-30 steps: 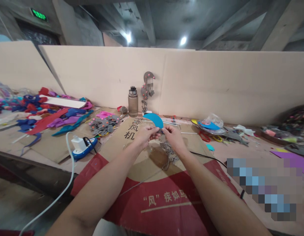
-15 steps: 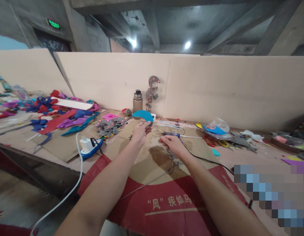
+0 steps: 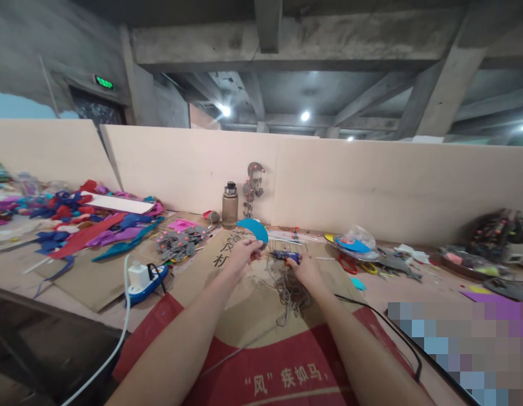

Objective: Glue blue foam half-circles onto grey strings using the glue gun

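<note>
A blue crescent-shaped felt piece (image 3: 255, 227) is pinched by its right end in my left hand (image 3: 244, 256), held above the cardboard (image 3: 240, 321). My right hand (image 3: 306, 272) has its fingers closed around a blue hot glue gun (image 3: 284, 256) with an orange trigger, its nozzle pointing left. A black cord runs off to the right from under my right forearm. Just below the glue gun lies a loose tangle of grey yarn (image 3: 289, 293); one strand trails toward my left forearm.
Grey felt pieces with pink dots (image 3: 180, 242) and a blue power strip (image 3: 146, 285) lie to the left. A bottle (image 3: 229, 206) stands at the back by a grey hanging ornament (image 3: 253, 183). Red-handled scissors (image 3: 348, 264) and a plastic-covered dish (image 3: 354, 245) are at right.
My right hand has closed around the glue gun, which earlier lay on the cardboard beyond it. The crescent in my left hand has tilted down to the right. The camera view has tipped upward.
</note>
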`<state>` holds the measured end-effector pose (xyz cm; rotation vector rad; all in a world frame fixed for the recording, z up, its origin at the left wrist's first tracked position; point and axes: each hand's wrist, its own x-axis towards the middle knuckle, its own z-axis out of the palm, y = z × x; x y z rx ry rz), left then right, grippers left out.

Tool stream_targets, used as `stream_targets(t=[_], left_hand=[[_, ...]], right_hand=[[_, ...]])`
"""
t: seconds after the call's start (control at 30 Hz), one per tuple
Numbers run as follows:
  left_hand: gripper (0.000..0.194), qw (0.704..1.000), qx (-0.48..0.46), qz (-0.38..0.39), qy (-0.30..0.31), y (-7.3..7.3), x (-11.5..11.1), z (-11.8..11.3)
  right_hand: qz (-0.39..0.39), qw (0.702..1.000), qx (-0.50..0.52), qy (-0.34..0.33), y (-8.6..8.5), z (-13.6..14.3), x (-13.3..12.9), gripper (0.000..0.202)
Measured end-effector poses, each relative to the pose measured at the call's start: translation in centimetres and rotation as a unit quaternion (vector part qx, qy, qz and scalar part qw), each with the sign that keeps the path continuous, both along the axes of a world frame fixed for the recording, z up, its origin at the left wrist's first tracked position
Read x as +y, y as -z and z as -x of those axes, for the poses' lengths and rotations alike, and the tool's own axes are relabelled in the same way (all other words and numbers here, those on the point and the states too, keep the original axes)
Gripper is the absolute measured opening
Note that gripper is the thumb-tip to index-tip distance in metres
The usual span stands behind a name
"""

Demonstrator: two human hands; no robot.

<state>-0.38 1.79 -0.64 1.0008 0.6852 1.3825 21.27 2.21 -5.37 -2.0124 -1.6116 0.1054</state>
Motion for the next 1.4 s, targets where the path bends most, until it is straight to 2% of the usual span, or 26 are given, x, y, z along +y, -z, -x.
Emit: stream_targets(t=[0.07,0.13,0.23,0.33,0.43,0.53,0.6,0.67,0.73,0.8,0.87,1.0,1.2,1.4], left_hand=[[0.033,0.999,0.033,-0.006,0.040,0.2,-0.4,-0.5],[0.033,0.996,0.060,-0.011,0.061,0.5,-0.7,-1.1],[0.031,0.994,0.077,-0.015,0.070,0.7,-0.9,-1.4],[0.030,0.994,0.084,-0.030,0.061,0.9,-0.5,-1.3],[0.029,0.995,0.090,-0.037,0.034,1.2,0.4,-0.7],[0.030,0.995,0.100,-0.022,-0.002,1.7,1.2,-0.2],[0.030,0.994,0.102,-0.015,-0.020,1.9,1.5,0.1],[0.030,0.994,0.106,-0.012,-0.032,2.0,1.7,0.3],[0.029,0.993,0.110,-0.010,-0.040,2.0,1.8,0.5],[0.028,0.993,0.109,-0.007,-0.044,1.9,2.0,0.7],[0.027,0.993,0.106,-0.005,-0.047,1.9,2.3,0.9],[0.027,0.993,0.111,0.002,-0.050,2.0,2.9,1.2],[0.029,0.992,0.116,-0.008,-0.052,2.2,3.0,1.5],[0.029,0.992,0.115,-0.017,-0.058,2.4,3.1,1.6]], right_hand=[[0.030,0.998,-0.046,0.022,0.5,0.1,0.3,0.043],[0.065,0.996,-0.055,0.027,0.6,0.2,0.6,0.035],[0.089,0.995,-0.031,0.019,0.3,0.0,0.8,0.019],[0.085,0.996,-0.009,0.015,-0.3,-0.4,0.6,0.015],[0.045,0.998,0.036,0.018,-1.2,-0.8,0.1,0.017],[-0.051,0.990,0.131,0.018,-2.2,-1.0,-0.4,0.015],[-0.086,0.976,0.198,-0.006,-2.7,-0.8,-0.7,0.015],[-0.078,0.959,0.268,-0.039,-3.2,-0.1,-1.0,0.017],[-0.080,0.937,0.332,-0.076,-3.7,0.9,-1.4,0.024],[-0.113,0.915,0.372,-0.111,-4.2,1.9,-2.0,0.030],[-0.149,0.903,0.381,-0.133,-4.8,2.7,-2.6,0.034],[-0.178,0.905,0.357,-0.148,-5.5,3.5,-3.3,0.034],[-0.177,0.907,0.339,-0.175,-4.9,3.9,-3.3,0.038],[-0.188,0.876,0.374,-0.242,-4.5,4.4,-3.3,0.043]])
